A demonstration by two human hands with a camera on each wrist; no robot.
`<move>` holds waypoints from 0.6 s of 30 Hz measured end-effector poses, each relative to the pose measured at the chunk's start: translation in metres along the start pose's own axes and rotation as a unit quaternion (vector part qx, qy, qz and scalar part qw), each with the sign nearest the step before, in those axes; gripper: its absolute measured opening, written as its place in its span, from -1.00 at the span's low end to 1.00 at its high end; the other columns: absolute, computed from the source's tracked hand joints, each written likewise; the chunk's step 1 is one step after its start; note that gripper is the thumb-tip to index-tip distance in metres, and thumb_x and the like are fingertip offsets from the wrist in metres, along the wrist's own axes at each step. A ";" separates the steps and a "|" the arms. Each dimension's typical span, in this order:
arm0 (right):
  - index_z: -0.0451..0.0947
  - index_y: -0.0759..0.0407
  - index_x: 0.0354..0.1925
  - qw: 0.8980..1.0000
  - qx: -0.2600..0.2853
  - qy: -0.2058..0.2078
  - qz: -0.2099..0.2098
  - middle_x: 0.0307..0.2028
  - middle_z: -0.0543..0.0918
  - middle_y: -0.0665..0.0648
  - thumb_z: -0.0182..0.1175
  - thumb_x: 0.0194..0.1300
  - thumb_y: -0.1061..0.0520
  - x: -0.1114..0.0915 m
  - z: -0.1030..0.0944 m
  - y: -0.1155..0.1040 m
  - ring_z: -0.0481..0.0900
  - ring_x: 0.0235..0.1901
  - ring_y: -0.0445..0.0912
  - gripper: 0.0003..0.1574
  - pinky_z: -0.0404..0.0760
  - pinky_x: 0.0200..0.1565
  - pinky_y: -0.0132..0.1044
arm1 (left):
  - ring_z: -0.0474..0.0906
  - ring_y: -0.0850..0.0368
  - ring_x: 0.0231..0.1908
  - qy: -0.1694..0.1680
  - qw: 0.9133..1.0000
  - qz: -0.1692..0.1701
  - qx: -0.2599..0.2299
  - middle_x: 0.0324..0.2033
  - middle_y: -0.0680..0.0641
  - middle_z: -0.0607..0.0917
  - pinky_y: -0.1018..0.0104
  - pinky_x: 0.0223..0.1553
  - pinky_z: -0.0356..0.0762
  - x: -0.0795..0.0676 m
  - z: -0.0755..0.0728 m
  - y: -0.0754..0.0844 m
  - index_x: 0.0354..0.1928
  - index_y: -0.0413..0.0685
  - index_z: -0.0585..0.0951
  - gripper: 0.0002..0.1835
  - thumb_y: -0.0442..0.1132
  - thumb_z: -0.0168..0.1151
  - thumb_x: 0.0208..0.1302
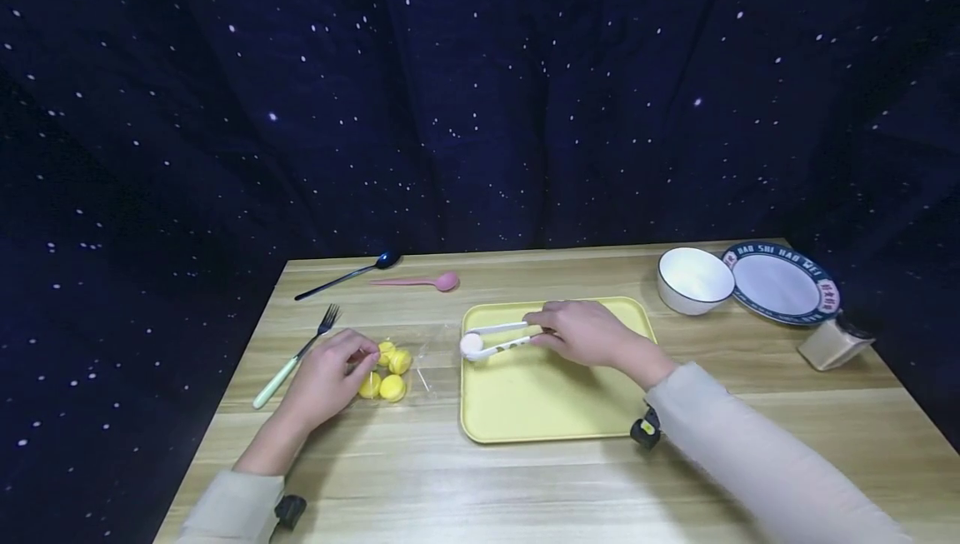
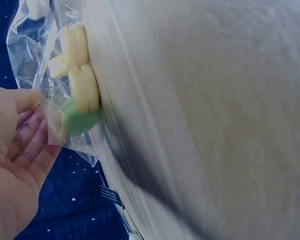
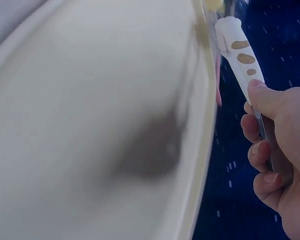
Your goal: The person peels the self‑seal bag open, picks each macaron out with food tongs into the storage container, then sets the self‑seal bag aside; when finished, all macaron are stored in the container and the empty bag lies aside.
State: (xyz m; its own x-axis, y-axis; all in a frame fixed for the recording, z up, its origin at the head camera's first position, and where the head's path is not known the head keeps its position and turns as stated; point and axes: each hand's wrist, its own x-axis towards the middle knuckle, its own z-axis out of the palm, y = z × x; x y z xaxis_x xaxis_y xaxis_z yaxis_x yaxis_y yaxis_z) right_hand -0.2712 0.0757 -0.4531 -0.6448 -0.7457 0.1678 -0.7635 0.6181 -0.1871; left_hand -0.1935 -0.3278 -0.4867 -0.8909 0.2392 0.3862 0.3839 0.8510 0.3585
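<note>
My left hand [image 1: 327, 376] pinches the edge of a clear plastic bag [image 1: 429, 369] lying on the table. Inside it are several yellow macarons [image 1: 392, 387], and the left wrist view also shows a green one [image 2: 81, 120] near the bag's mouth. White tongs [image 1: 512, 345] with brown spots are gripped in my right hand [image 1: 588, 334], thumb on one arm and fingers on the other. Between the tongs' tips sits a pale round piece [image 1: 472, 344], over the left rim of a yellow tray [image 1: 555, 415].
Left of the bag lies a fork [image 1: 298, 356] with a green handle. Behind are a dark blue spoon [image 1: 345, 277] and a pink spoon [image 1: 420, 281]. At the right stand a white bowl [image 1: 693, 281], a patterned plate [image 1: 780, 284] and a tilted dark-capped shaker [image 1: 834, 344].
</note>
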 end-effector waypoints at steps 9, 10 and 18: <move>0.57 0.14 0.09 0.997 -0.002 0.042 0.065 -0.19 0.66 0.07 0.20 0.32 -0.08 -0.065 -0.023 0.049 0.57 -0.34 -0.15 -0.52 0.56 -0.36 -0.18 | 0.50 0.30 -0.33 -0.004 1.000 -0.001 0.003 -0.32 0.18 0.59 0.27 -0.28 0.55 -0.001 0.001 0.000 -0.32 0.11 0.63 -0.95 -0.20 0.33 0.20; 0.57 0.13 0.10 0.996 -0.007 0.044 0.075 -0.17 0.67 0.10 0.19 0.32 -0.09 -0.073 -0.026 0.054 0.59 -0.30 -0.12 -0.52 0.58 -0.32 -0.15 | 0.50 0.29 -0.32 -0.004 1.000 -0.002 0.002 -0.32 0.18 0.59 0.27 -0.28 0.55 -0.001 0.001 0.000 -0.32 0.11 0.63 -0.95 -0.20 0.33 0.20; 0.56 0.15 0.12 0.989 -0.015 0.048 0.138 -0.04 0.65 0.18 0.19 0.32 -0.11 -0.122 -0.036 0.080 0.63 -0.17 0.00 -0.47 0.58 -0.14 0.05 | 0.49 0.31 -0.30 -0.013 1.000 -0.011 0.008 -0.30 0.19 0.59 0.27 -0.26 0.55 -0.001 0.001 0.000 -0.29 0.09 0.64 -0.95 -0.18 0.31 0.23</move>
State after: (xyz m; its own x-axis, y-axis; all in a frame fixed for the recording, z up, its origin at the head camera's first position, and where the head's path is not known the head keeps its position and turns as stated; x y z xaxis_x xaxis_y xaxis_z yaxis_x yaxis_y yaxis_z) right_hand -0.2546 0.2254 -0.4537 -0.8280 -0.5219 0.2052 -0.5580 0.8031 -0.2091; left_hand -0.1925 -0.3275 -0.4883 -0.9049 0.2330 0.3563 0.3613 0.8630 0.3531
